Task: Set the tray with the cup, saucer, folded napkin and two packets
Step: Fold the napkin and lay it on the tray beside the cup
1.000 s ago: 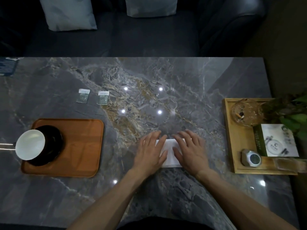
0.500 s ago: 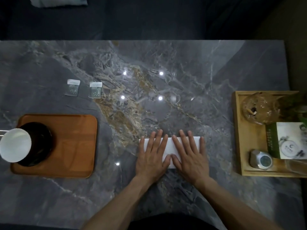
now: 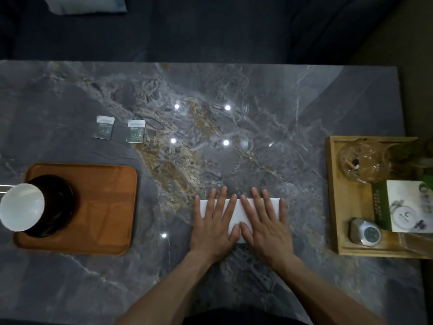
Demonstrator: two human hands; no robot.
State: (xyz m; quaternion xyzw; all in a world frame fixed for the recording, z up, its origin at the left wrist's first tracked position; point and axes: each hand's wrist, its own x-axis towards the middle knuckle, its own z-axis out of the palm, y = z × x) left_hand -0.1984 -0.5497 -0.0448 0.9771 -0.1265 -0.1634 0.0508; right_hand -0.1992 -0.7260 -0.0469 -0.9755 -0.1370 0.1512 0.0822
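Observation:
A white folded napkin (image 3: 237, 213) lies flat on the grey marble table (image 3: 234, 127), near the front middle. My left hand (image 3: 214, 225) and my right hand (image 3: 264, 224) press flat on it side by side, fingers spread. At the left stands an orange-brown tray (image 3: 103, 207). On its left part sits a dark saucer (image 3: 62, 205) with a white cup (image 3: 21, 209) on it. Two small green-and-white packets (image 3: 104, 127) (image 3: 136, 131) lie side by side on the table beyond the tray.
A light wooden tray (image 3: 337, 207) at the right edge holds a glass dish (image 3: 363, 163), a green-and-white card (image 3: 407, 205) and a metal faceted object (image 3: 365, 233). A dark sofa with a pale cushion (image 3: 86, 3) lies beyond the table.
My hands have spread apart over the napkin, which now lies wider and flatter than a second ago. The view has tilted down toward the table.

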